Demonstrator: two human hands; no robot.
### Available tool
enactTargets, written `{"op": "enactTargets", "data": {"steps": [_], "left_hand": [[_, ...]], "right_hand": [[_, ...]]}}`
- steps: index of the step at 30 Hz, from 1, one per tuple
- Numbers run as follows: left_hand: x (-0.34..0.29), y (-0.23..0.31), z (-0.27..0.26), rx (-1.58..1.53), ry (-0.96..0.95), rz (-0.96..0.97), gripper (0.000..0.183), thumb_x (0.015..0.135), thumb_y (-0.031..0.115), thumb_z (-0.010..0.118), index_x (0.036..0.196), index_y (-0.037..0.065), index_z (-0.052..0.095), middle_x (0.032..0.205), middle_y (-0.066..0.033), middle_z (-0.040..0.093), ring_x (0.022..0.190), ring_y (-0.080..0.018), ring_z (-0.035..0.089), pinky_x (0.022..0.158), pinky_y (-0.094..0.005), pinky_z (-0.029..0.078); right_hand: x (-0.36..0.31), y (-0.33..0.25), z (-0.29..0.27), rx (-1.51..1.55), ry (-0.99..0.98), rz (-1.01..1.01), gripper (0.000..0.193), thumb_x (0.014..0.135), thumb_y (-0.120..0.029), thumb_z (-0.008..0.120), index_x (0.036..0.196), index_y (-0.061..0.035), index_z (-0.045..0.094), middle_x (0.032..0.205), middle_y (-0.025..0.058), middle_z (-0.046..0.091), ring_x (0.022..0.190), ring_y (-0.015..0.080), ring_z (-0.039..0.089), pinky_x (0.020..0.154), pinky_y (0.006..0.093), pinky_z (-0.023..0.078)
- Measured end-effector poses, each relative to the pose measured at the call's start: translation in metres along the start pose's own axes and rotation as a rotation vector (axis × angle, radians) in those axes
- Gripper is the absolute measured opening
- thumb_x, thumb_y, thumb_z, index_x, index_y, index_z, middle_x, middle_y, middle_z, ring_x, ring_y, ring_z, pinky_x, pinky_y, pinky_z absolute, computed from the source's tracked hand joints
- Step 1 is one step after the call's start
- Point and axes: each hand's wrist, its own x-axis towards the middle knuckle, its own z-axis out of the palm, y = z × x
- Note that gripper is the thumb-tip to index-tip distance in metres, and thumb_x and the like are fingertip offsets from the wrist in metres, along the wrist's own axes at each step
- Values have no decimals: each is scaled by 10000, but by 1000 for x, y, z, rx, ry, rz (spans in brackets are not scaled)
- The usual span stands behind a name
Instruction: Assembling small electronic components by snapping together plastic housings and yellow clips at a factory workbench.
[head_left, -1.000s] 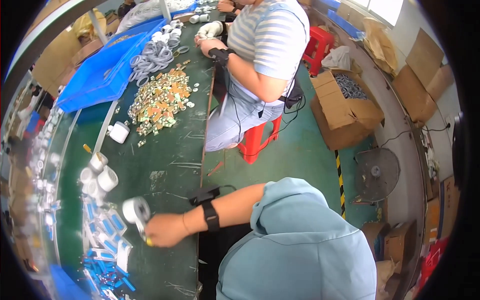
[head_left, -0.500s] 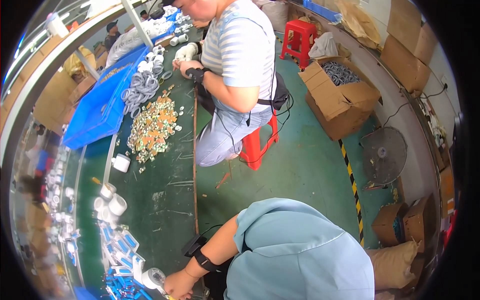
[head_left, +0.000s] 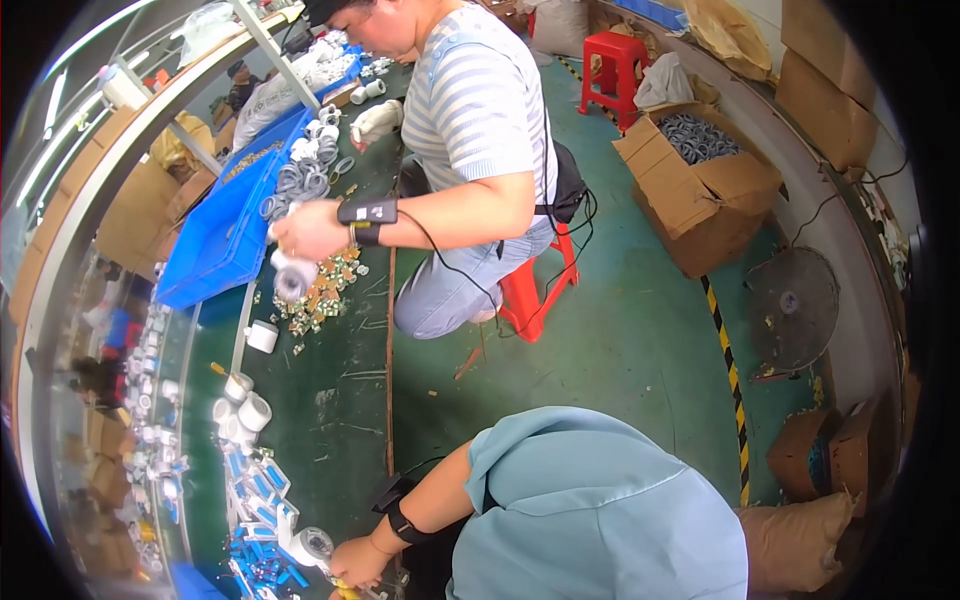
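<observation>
My right hand (head_left: 360,563) reaches in from the lower edge, with a black wristband on its wrist. Its fingers are curled and closed; a small yellow piece shows at the lower edge beneath them, but I cannot make out what they grip. Touching or just beside the fingers is a white round housing (head_left: 313,546). Left of that lie loose blue cylindrical parts (head_left: 262,570) with thin wires and several white-and-blue assemblies (head_left: 255,490). My left hand is out of the picture.
Beyond sits a co-worker (head_left: 480,120), holding a blurred white part (head_left: 292,278) over a heap of small boards (head_left: 330,290). White housings (head_left: 243,412), grey rings (head_left: 305,175) and a blue tray (head_left: 215,265) line the bench. A red stool (head_left: 612,75) stands behind.
The co-worker's arm has swung toward me with a white part over the heap. The whole view has shifted slightly. My right hand stays beside the white housing.
</observation>
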Motion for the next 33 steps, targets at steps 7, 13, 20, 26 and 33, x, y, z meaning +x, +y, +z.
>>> {"op": "enactTargets", "data": {"steps": [7,13,20,26,33], "left_hand": [[9,-19,12,-286,-54,-69,218,961,143,554,1097,-6,634,1009,-135,655,902,-243,613,833,-343,484],[7,-41,14,-529,13,-166,136,932,65,581,1018,-17,647,952,-48,646,861,-119,582,773,-262,468],[10,-36,13,-452,7,-161,171,859,21,588,1017,-14,641,895,-132,665,807,-207,644,741,-288,494],[12,-29,7,-473,3,-171,218,819,-20,612,1036,-12,633,945,-131,666,796,-221,652,733,-321,514],[15,-28,6,-394,34,-30,185,827,-40,573,1008,-24,608,930,-120,649,803,-206,615,748,-284,482]], "right_hand": [[8,9,9,118,-129,24,237,842,-54,440,858,93,625,738,158,687,569,216,694,513,328,586],[-5,15,-2,306,-79,108,203,984,-169,493,996,-15,625,764,62,670,645,128,671,555,274,560],[-23,-18,-13,159,-47,138,163,975,-87,463,1040,5,580,838,66,664,681,107,652,577,254,537],[-25,-31,-13,176,-29,173,160,973,-104,471,1013,19,567,810,83,667,644,137,655,569,286,526],[-26,-36,-11,114,6,169,144,961,-63,456,1033,19,550,807,99,663,645,158,658,574,306,518]]}}
